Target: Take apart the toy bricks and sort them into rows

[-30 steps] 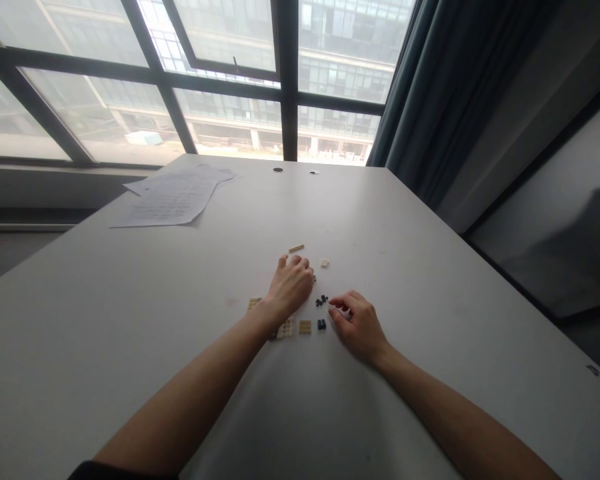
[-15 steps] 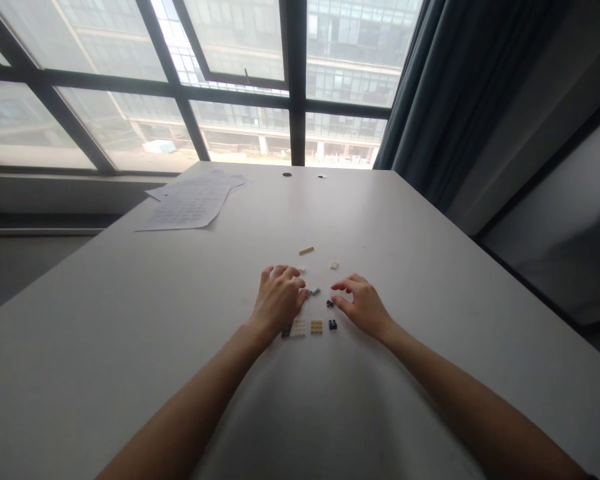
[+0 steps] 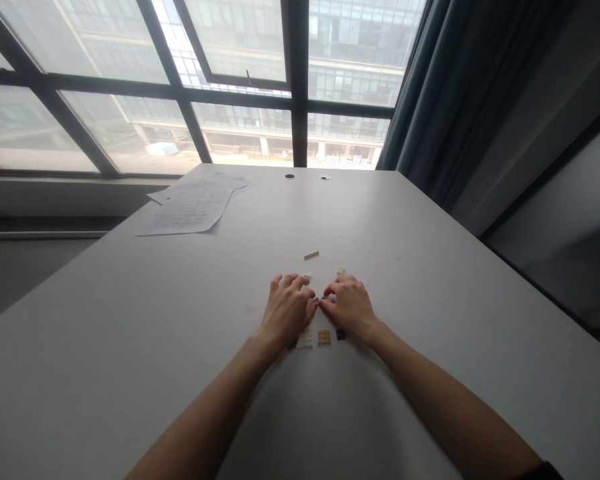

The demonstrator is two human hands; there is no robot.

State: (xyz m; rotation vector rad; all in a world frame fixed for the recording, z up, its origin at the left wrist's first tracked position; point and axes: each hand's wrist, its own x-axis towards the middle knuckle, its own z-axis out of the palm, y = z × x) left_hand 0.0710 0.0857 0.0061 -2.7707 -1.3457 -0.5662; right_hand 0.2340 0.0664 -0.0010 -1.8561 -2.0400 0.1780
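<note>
My left hand is closed in a pinch on a small grey toy brick. From the other side my right hand has its thumb and fingertips closed at the same grey pieces; the fingers partly hide them. Just below the hands lie a white studded plate, a tan studded plate and a black brick. A dark piece beside the white plate is mostly covered by my left wrist.
Beyond the hands lie a long tan brick, a small white brick and another white piece. Printed sheets rest on the white table at the far left. Two round holes are near its far edge.
My right hand has moved left and closed at the grey pieces beside my left fingertips. The small dark piece near it is now hidden. The view has shifted slightly.
</note>
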